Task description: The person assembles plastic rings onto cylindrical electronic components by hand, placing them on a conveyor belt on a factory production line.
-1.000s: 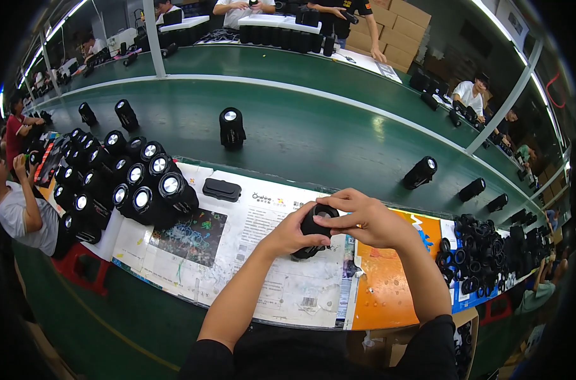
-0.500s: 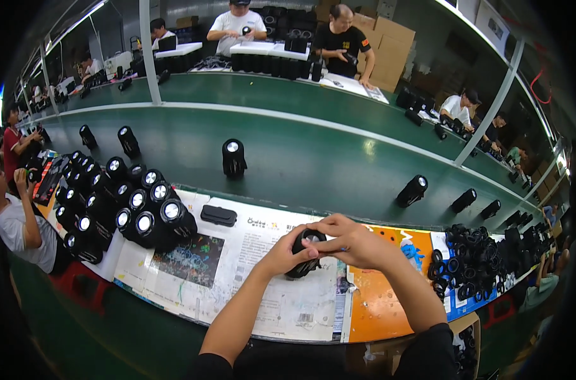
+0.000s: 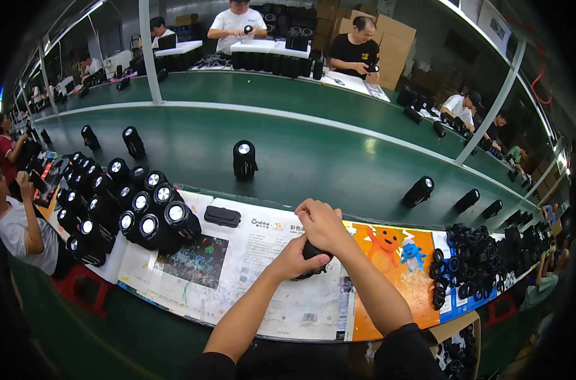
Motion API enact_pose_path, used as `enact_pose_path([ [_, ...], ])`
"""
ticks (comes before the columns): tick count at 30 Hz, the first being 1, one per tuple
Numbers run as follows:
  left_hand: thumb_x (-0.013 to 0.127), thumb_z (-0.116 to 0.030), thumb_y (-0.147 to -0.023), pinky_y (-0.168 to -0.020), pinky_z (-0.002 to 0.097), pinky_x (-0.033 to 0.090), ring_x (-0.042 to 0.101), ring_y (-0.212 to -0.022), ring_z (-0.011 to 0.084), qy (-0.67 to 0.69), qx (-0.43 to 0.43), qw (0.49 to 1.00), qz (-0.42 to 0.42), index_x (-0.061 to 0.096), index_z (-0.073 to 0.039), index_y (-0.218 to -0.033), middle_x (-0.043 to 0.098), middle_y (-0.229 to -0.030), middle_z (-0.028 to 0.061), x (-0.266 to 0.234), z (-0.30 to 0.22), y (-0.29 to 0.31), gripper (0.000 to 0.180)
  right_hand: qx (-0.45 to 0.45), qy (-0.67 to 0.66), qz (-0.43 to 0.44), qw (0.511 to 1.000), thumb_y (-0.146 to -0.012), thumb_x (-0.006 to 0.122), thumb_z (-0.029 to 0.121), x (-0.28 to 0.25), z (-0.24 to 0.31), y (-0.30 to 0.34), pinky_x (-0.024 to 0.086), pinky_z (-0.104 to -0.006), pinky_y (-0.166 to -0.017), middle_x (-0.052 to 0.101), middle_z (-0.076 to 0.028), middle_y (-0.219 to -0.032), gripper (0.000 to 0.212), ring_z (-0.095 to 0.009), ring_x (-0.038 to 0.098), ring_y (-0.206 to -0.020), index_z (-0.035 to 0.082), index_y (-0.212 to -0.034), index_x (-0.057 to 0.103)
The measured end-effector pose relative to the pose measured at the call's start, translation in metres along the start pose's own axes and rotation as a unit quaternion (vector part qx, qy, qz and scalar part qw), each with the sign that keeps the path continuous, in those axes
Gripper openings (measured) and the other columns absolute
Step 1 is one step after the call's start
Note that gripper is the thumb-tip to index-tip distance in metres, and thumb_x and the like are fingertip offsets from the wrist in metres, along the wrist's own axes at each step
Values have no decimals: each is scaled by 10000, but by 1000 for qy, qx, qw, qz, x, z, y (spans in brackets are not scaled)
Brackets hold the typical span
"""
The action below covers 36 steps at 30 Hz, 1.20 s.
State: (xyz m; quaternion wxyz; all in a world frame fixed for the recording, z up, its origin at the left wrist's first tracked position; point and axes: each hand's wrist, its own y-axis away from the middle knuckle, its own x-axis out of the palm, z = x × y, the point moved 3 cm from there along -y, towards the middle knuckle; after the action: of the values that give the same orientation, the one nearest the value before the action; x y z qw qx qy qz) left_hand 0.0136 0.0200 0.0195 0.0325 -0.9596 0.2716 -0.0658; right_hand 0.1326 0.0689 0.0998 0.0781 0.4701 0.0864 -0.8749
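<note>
In front of me, a black cylindrical speaker [image 3: 313,251] stands on the paper-covered worktable, mostly covered by my hands. My left hand [image 3: 293,258] is closed around its near left side, thumb across the front. Over its far upper side, my right hand [image 3: 324,227] is closed with bent fingers; the exact contact of the fingertips is hidden. To the left, several like speakers [image 3: 177,214] stand grouped with round silver discs on top. A flat black oblong piece [image 3: 223,216] lies on the table between that group and my hands.
Beyond the table runs a green conveyor [image 3: 339,171] with spaced-out speakers, one [image 3: 244,160] straight ahead. A pile of black rings [image 3: 468,259] lies on the right. An open carton [image 3: 459,342] of black parts sits below right. Co-workers [image 3: 356,47] sit across and beside me.
My right hand has moved from the speaker's top to its far side, hiding the silver disc. The conveyor speakers have shifted slightly right. A co-worker across has drawn an arm in.
</note>
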Motion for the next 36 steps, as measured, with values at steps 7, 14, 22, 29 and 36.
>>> enact_pose_path([
  [7, 886, -508, -909, -1003, 346, 547, 684, -1109, 196, 34, 74, 995, -59, 587, 9, -1425, 721, -1210, 107, -6, 1, -4, 789, 19, -12, -8, 1000, -1072, 568, 349, 0, 2, -11, 436, -475, -998, 769, -145, -1167, 349, -306, 711, -1148, 64, -1197, 726],
  [14, 583, -591, -1109, -815, 394, 661, 767, -891, 248, 328, 103, 928, -146, 607, -46, -1283, 735, -1062, 141, -30, 8, -9, 572, 29, -455, -105, 884, -1188, 521, 345, 40, -56, 54, 503, -359, -1058, 697, -91, -1331, 387, -187, 659, -1208, 38, -1396, 628],
  [22, 574, -653, -1100, -950, 444, 642, 744, -1105, 290, 412, 156, 885, -153, 574, -76, -1338, 710, -1209, 164, -32, 7, -14, 624, 104, -699, 11, 707, -1196, 506, 365, 66, -24, 104, 607, -447, -908, 653, -194, -1395, 481, -341, 725, -1067, 77, -1576, 437],
  [29, 767, -286, -1062, -1160, 393, 500, 636, -1304, 234, 53, 158, 956, -243, 593, -49, -1453, 666, -1389, 105, -77, -17, -30, 489, -4, -426, -201, 882, -1075, 746, 285, -2, -82, 21, 566, -351, -800, 695, -126, -1215, 454, -212, 699, -1005, 40, -1408, 559],
  [36, 919, -208, -855, -1274, 531, 350, 452, -1483, 431, -303, 153, 834, -436, 367, -53, -1631, 487, -1580, 258, -197, -13, -110, 964, -36, 148, -124, 981, -890, 844, 328, -70, -105, -116, 571, -508, -1025, 705, -190, -1264, 516, -409, 679, -1215, 247, -1367, 666],
])
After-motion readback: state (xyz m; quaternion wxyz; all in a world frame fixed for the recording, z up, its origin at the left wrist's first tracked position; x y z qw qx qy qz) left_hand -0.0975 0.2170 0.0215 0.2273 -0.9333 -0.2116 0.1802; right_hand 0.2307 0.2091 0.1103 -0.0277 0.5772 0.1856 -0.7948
